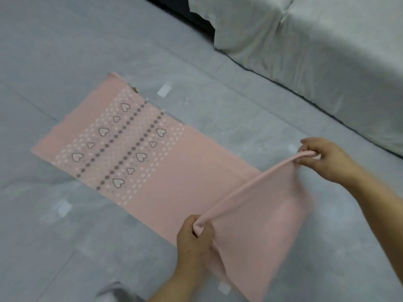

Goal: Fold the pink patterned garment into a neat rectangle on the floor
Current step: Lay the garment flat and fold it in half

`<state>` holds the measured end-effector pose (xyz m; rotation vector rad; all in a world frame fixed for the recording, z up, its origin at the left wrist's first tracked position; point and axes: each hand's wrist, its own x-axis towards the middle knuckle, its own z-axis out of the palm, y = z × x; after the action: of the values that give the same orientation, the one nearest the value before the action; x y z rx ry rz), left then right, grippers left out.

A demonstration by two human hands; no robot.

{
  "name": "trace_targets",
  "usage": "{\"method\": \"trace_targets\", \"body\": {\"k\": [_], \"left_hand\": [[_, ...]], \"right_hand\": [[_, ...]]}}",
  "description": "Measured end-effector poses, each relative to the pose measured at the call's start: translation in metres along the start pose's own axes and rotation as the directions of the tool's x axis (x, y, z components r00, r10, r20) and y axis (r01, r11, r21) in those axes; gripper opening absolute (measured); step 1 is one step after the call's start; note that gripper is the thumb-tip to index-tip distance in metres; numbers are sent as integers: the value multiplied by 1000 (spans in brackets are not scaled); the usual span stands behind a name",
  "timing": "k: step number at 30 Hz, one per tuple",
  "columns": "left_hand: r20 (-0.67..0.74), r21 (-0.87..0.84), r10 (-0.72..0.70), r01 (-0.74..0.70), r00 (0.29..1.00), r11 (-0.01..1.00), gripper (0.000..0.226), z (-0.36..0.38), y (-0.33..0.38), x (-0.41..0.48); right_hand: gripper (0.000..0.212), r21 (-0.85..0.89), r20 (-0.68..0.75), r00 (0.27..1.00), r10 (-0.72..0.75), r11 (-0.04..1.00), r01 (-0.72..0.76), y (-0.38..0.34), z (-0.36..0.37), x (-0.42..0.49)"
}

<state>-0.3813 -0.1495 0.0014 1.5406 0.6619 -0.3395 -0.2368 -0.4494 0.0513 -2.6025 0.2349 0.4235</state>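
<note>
The pink patterned garment (165, 171) lies as a long strip on the grey floor, running from upper left to lower right. Bands of hearts and dots cross its far half. Its near end is lifted off the floor. My left hand (194, 238) pinches one corner of that raised edge. My right hand (325, 158) pinches the other corner, farther away and to the right. The edge is stretched taut between the two hands, and the cloth below it hangs down toward me.
A bed or mattress draped in a white sheet (316, 62) fills the upper right, its edge slanting across the floor. Pale tape marks (164, 90) dot the grey floor (65, 51). A grey clothed knee (115, 293) shows at the bottom edge.
</note>
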Motion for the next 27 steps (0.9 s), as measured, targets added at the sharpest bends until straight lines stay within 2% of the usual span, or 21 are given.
{"method": "trace_targets", "body": {"k": [3,6,9,15,19,23,27], "left_hand": [[-57,-65,-8,4,998,998,16,-40,24,21],[-125,-104,-15,2,992,995,15,-79,47,43],[-199,-137,-27,0,980,991,16,-116,67,68],[-331,-142,11,-61,944,988,26,-192,95,115],[-396,-168,12,-85,918,982,13,-233,110,145],[-439,-232,4,-118,898,965,13,-266,121,175],[-474,-244,-29,-99,880,965,7,-286,116,209]], "right_hand": [[11,313,37,999,18,949,-29,-57,14,24],[20,453,7,1000,-7,891,3,-109,33,53],[18,535,6,1000,-30,845,22,-163,53,82],[13,578,5,989,-150,807,119,-260,97,134],[15,590,-22,978,-209,787,181,-320,123,166],[15,593,-17,964,-266,773,224,-373,148,192],[15,578,-9,965,-262,786,219,-401,177,221]]}}
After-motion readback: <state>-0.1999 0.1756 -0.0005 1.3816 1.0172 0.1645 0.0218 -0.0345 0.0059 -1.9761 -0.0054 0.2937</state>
